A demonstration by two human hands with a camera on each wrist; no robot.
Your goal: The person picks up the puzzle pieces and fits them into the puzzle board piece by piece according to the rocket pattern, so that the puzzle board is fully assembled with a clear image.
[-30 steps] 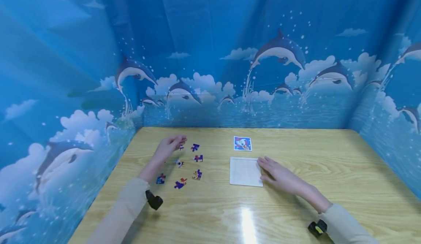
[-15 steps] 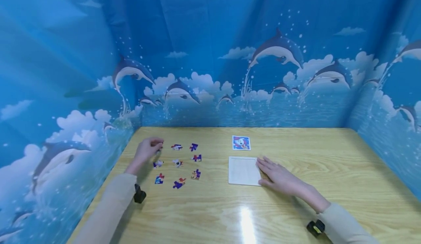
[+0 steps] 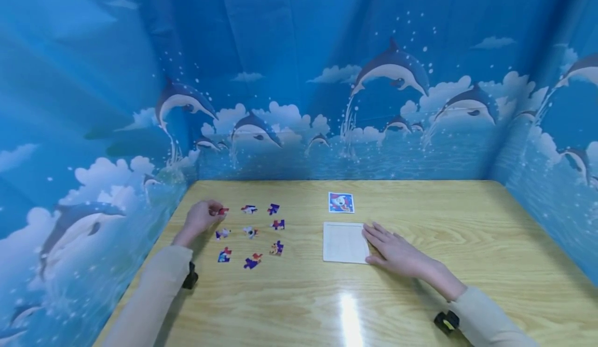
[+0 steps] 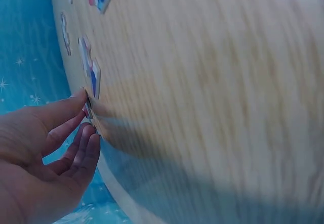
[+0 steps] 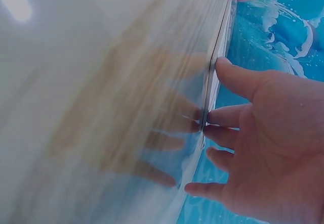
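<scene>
At the far left of the counter (image 3: 271,305), pinching a red puzzle piece (image 3: 223,211) with the left hand (image 3: 200,217), fingers nearly together; farther right, touching a white tray (image 3: 345,243) with the right hand (image 3: 394,252), fingers extended. Probably handling light and stiff, calling for gripping by opposite edges.

There are nine puzzle pieces (image 3: 250,232), one picture card (image 3: 341,202), one white tray (image 3: 346,242) (and two hands (image 3: 396,252)).

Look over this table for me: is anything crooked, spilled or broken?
Nothing looks spilled or broken. The puzzle pieces lie in rough rows at mixed angles, the middle piece of the near row plainly askew. The bright streak on the table looks like glare, not liquid.
</scene>
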